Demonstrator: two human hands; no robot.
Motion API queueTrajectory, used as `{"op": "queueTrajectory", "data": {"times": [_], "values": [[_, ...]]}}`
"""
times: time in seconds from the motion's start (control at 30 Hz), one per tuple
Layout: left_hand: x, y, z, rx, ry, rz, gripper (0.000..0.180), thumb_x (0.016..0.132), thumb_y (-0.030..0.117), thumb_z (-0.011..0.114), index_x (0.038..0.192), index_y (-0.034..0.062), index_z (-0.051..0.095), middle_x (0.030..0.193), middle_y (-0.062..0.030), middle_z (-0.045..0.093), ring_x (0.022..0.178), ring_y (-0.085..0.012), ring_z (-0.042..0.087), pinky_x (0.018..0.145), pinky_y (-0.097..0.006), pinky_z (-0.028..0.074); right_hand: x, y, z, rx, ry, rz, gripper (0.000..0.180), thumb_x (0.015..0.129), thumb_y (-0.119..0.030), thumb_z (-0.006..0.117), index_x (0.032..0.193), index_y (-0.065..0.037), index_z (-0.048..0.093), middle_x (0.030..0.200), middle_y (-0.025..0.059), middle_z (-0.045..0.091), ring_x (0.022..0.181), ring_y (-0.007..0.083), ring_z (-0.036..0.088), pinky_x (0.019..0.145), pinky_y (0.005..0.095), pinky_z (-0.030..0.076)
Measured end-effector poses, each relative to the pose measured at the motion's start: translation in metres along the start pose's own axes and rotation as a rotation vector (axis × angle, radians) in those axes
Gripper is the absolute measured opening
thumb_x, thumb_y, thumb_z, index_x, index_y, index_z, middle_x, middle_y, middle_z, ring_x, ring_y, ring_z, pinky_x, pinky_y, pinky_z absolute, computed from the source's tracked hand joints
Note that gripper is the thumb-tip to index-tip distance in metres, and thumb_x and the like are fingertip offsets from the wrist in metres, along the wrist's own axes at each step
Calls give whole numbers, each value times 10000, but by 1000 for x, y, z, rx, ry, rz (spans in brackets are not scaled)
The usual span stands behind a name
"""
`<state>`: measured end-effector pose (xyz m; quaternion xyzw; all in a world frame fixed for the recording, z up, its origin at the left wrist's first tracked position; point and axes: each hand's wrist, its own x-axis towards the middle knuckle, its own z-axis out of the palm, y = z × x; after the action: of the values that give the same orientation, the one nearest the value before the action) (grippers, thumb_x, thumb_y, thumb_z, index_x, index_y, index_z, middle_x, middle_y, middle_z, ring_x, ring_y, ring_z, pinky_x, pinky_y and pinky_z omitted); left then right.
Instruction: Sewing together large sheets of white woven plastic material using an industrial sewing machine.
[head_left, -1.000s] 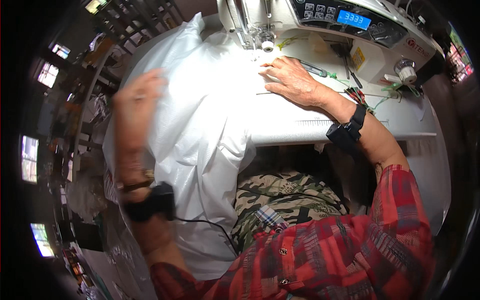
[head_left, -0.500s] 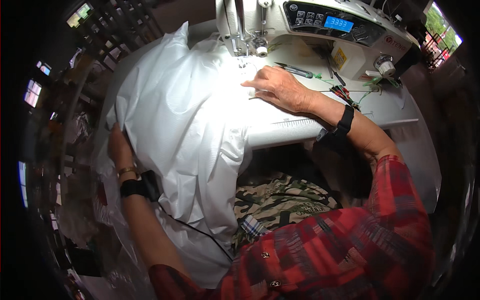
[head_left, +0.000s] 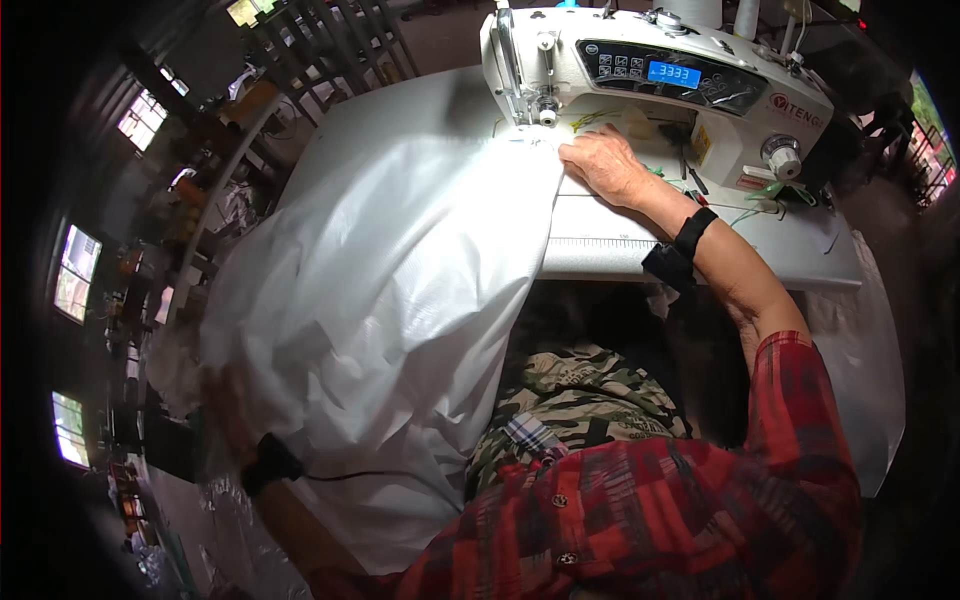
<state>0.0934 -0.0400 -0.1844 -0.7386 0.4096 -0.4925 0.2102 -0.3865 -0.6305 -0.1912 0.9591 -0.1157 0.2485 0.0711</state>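
A wide sheet of thin white fabric (head_left: 390,270) spreads from under the sewing machine (head_left: 735,118) needle area down over the table's front edge toward my lap. Beside the needle area, my right hand (head_left: 605,168) has its fingertips closed on the fabric's right edge. Strong light washes out the cloth around the presser foot. At the far left, low down, my left hand (head_left: 230,410) is at the fabric's outer edge. Motion smears its fingers, so their grip cannot be made out. A black band sits on each wrist.
Behind my right hand, small dark tools (head_left: 693,172) and green thread ends (head_left: 765,195) lie on the white table (head_left: 590,262). White thread cones (head_left: 745,18) stand behind the machine. A dark cable (head_left: 370,473) runs from the left wristband across the fabric.
My left hand has moved down and nearer, and the fabric is drawn out flatter to the left. My right hand stays by the needle area. The whole view has shifted.
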Motion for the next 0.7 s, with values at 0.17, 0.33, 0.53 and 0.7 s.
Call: {"op": "queueTrajectory", "data": {"times": [0.17, 0.33, 0.53, 0.7], "values": [[10, -96, -20, -92, -361, -814, 583, 984, 511, 468, 1322, 45, 560, 1248, -197, 619, 1144, -380, 593, 969, -456, 474, -21, -44, -15, 169, 201, 154, 136, 880, -200, 590, 938, -81, 619, 879, 151, 626, 884, 336, 621, 755, 451, 472], [133, -54, -83, -163, 384, -545, 555, 939, 350, 630, 1343, -10, 507, 1346, -228, 537, 1232, -396, 515, 1053, -461, 408, -90, -130, -30, 891, -270, 340, 367, 924, -367, 613, 959, -6, 668, 887, 195, 693, 862, 395, 655, 785, 475, 497], [124, 182, -280, -1654, -287, -108, 397, 789, -4, 660, 1186, 17, 644, 1192, -115, 668, 1116, -248, 605, 936, -380, 465, -78, -202, 59, 1396, -572, 435, 574, 896, -501, 643, 1206, -18, 644, 1102, 172, 678, 1021, 250, 624, 879, 358, 489], [90, 278, -329, -2034, -638, 561, 277, 850, 20, 642, 1123, 42, 679, 1100, -128, 683, 988, -267, 667, 918, -350, 493, -13, -267, 50, 1762, -303, 297, 512, 914, -438, 650, 1192, -9, 611, 1028, 119, 665, 971, 228, 605, 915, 332, 469]]}}
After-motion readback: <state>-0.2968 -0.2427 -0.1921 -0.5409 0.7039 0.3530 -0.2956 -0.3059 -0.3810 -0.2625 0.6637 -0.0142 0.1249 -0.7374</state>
